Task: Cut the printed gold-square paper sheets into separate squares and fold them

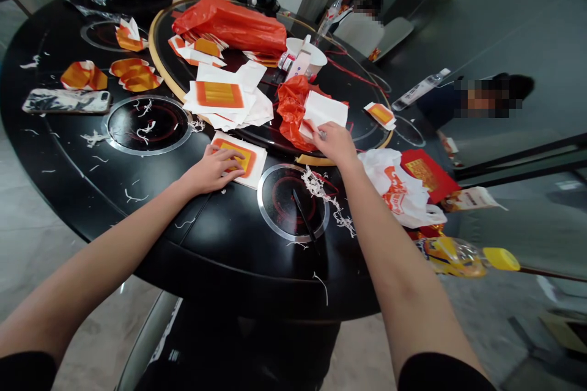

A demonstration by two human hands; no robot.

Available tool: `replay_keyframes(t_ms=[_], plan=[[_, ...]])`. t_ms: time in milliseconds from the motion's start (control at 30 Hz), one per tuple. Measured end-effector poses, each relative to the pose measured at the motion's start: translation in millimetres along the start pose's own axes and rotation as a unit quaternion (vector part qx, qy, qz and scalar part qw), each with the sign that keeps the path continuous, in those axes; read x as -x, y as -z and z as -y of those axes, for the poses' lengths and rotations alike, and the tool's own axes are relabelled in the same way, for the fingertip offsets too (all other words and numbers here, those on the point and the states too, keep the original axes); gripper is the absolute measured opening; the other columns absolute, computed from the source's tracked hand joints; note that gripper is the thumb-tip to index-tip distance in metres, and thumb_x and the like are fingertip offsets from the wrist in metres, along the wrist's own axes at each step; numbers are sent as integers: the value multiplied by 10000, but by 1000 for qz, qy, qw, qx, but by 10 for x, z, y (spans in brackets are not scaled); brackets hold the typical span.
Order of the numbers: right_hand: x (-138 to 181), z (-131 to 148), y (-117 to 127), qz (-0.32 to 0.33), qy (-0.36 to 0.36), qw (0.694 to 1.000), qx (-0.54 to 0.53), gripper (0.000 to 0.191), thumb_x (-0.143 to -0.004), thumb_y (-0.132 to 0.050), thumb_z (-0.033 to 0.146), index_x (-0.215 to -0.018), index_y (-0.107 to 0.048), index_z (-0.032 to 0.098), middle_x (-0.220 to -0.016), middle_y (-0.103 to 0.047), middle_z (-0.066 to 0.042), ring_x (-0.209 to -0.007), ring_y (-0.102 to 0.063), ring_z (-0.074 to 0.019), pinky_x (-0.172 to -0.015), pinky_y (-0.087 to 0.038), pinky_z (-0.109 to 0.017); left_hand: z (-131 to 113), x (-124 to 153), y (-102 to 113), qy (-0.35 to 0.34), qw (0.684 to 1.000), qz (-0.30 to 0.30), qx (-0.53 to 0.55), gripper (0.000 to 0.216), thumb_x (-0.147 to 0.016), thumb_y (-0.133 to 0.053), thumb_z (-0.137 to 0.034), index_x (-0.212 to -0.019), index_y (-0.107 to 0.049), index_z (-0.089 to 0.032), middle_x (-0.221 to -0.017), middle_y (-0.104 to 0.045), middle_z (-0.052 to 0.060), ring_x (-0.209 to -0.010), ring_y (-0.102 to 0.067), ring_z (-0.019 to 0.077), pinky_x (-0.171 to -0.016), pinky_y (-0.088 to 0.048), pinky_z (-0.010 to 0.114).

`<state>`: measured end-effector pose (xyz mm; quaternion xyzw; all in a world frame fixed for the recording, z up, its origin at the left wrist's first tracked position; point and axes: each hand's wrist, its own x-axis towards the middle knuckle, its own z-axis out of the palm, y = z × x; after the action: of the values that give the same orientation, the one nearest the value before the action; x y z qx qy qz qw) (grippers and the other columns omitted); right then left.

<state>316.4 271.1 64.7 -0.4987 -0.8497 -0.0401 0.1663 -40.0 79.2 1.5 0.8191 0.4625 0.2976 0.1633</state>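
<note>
My left hand [214, 168] lies with its fingers spread over a small stack of joss paper [250, 166], white sheets with an orange and gold patch on top. My right hand [335, 142] reaches to the turntable's near edge, its fingers bent around the lower corner of a white paper sheet [326, 109]. That sheet rests on a crumpled red plastic bag [290, 111]. A larger pile of joss paper [219, 95], with one gold patch face up, sits on the turntable beyond my left hand.
Folded gold papers [136, 74] and a phone [66, 101] lie at left. Paper shreds [316, 184] and a thin black stick [304, 215] are near my right arm. A white plastic bag [398, 186] and yellow-capped bottle [458, 256] stand at right. A person [443, 104] sits across.
</note>
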Motion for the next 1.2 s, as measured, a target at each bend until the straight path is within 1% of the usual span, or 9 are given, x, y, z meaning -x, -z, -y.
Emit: replay_keyframes(t_ms=[100,167,200,267,367,600,833,967,1200], plan=[[40,20,2,-12,4,999,-33,496,-960,-539,233,-1443,-648,211,-1378,-724,-139,-1140,-716,-334,-1016,-566,-461,0,-4,-2,-1,1000,-1,-4,364,-1118,-499,-475,-1081,-787,-254,-1390,-720,74,-1236,-671,276,-1198,-261,544],[67,28,-10,-31,2,998,-53,574,-980,-517,226,-1554,-519,230,-1451,-689,-110,-1123,-723,-298,-973,-573,-411,-3,-4,-4,-1,1000,-4,-6,373,-1120,-495,-484,-1081,-785,-252,-1390,-723,76,-1229,-674,277,-1188,-264,540],[79,30,-18,-37,2,998,-54,532,-1000,-502,239,-1531,-533,234,-1432,-698,-102,-1121,-725,-288,-959,-570,-392,-4,-3,-5,-1,1000,-5,-7,377,-1120,-492,-486,-1082,-785,-251,-1389,-724,76,-1225,-675,277,-1186,-262,538],[97,31,-32,-39,13,998,-45,383,-1039,-459,268,-1362,-662,241,-1329,-740,-93,-1136,-723,-284,-969,-558,-375,-4,-1,-7,-2,1000,-5,-8,385,-1122,-485,-491,-1089,-784,-251,-1389,-726,77,-1224,-676,275,-1189,-257,535],[102,7,-23,-23,44,998,-43,337,-1055,-452,296,-1150,-771,246,-1224,-778,-101,-1145,-719,-292,-1022,-541,-398,5,0,-12,0,1000,-2,-8,392,-1124,-477,-498,-1096,-781,-252,-1392,-725,76,-1230,-673,270,-1199,-247,532],[0,-87,71,40,60,996,-54,294,-966,-712,433,-1140,-849,240,-1195,-804,-99,-1109,-725,-329,-1026,-536,-441,9,-6,-3,1,1000,1,-9,408,-1124,-479,-525,-1099,-775,-244,-1401,-724,83,-1235,-673,287,-1176,-266,548],[-67,-116,71,52,39,995,-72,228,-958,-722,375,-1089,-880,275,-1169,-825,-69,-1090,-742,-322,-980,-542,-425,-16,-11,18,3,1000,4,0,390,-1120,-495,-510,-1093,-777,-243,-1387,-725,79,-1227,-674,280,-1197,-254,545],[-63,-152,41,38,28,994,-99,234,-947,-696,311,-1076,-889,277,-1147,-837,-62,-1068,-758,-320,-972,-556,-432,-3,-11,10,4,1000,5,-3,382,-1119,-498,-503,-1089,-775,-242,-1392,-722,79,-1241,-662,275,-1204,-247,535],[-53,-198,-6,7,0,989,-145,204,-909,-740,311,-1042,-887,265,-1098,-855,-55,-1057,-774,-300,-997,-572,-418,-10,-8,13,0,1000,4,2,361,-1114,-513,-480,-1086,-778,-237,-1386,-726,74,-1248,-666,267,-1215,-220,517]])
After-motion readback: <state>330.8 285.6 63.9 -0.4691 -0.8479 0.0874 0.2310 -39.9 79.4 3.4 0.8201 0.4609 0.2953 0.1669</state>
